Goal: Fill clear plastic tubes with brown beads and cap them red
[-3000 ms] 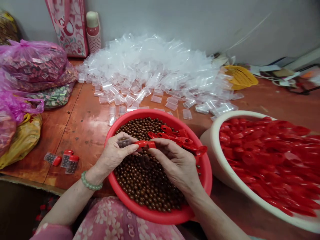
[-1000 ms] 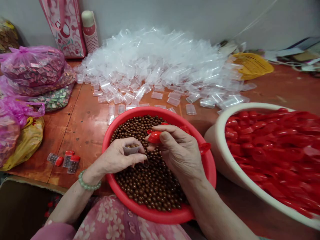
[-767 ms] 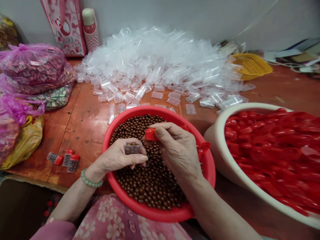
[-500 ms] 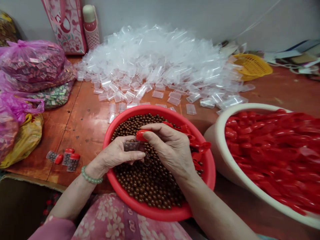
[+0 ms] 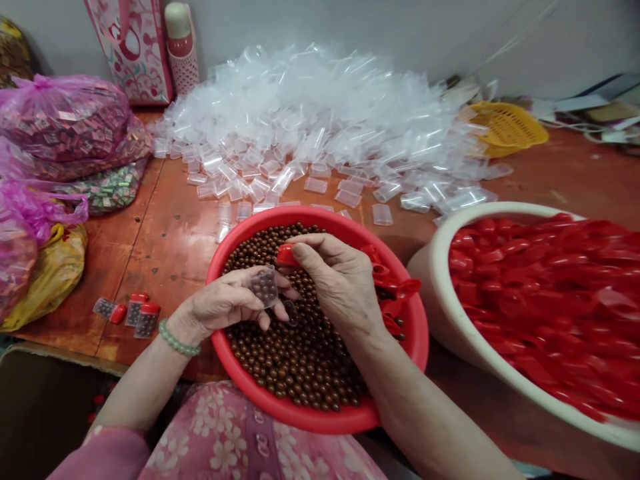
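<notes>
My left hand (image 5: 227, 303), with a green bead bracelet (image 5: 179, 339) at the wrist, holds a small clear plastic case (image 5: 265, 288) with brown balls inside. Its lower fingers are spread, and a dark, rounded clear piece beside them (image 5: 291, 313) is hard to make out. Between thumb and fingers, my right hand (image 5: 345, 287) pinches a red plastic cap (image 5: 287, 255), just above the case and apart from it. Both hands are over a red basin (image 5: 320, 421) of shiny brown balls (image 5: 300, 367). More red caps (image 5: 395, 290) lie at the basin's right side.
Filled, red-capped cases (image 5: 146, 320) lie at left, near plastic bags (image 5: 65, 120). Clear empty cases (image 5: 320, 113) are heaped behind the basin. A white tub (image 5: 440, 293) of red caps stands right. A yellow basket (image 5: 515, 127), a bottle (image 5: 183, 53) and a patterned bag (image 5: 135, 60) stand at the back.
The clear case has turned in my left hand, showing its balls more, and the fingers have loosened. My right hand has drawn slightly up with the red cap.
</notes>
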Motion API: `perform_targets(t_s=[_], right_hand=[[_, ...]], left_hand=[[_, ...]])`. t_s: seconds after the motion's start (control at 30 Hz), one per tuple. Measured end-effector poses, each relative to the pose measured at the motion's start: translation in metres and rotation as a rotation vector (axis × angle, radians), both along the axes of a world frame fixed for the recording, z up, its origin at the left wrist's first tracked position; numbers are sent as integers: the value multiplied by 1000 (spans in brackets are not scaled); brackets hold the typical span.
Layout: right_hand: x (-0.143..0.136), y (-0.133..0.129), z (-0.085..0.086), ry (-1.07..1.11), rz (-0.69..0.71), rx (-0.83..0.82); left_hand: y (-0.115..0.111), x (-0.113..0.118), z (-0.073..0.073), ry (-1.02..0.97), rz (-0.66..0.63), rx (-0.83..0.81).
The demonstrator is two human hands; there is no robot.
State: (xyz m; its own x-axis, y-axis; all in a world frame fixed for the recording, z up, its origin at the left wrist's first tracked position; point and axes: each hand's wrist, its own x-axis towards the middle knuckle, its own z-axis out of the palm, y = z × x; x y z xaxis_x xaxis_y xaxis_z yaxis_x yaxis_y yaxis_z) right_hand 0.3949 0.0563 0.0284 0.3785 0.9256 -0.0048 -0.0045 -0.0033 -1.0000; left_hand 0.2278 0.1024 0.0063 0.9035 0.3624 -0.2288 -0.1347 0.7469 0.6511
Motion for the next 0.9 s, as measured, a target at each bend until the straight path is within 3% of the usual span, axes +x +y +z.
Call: perform_targets(t_s=[0.27, 0.9], right_hand=[[3, 3, -6, 106, 22, -6], [4, 3, -6, 104, 28, 12]], left_hand=[[1, 0, -1, -45, -44, -89], [1, 1, 4, -20, -42, -87]])
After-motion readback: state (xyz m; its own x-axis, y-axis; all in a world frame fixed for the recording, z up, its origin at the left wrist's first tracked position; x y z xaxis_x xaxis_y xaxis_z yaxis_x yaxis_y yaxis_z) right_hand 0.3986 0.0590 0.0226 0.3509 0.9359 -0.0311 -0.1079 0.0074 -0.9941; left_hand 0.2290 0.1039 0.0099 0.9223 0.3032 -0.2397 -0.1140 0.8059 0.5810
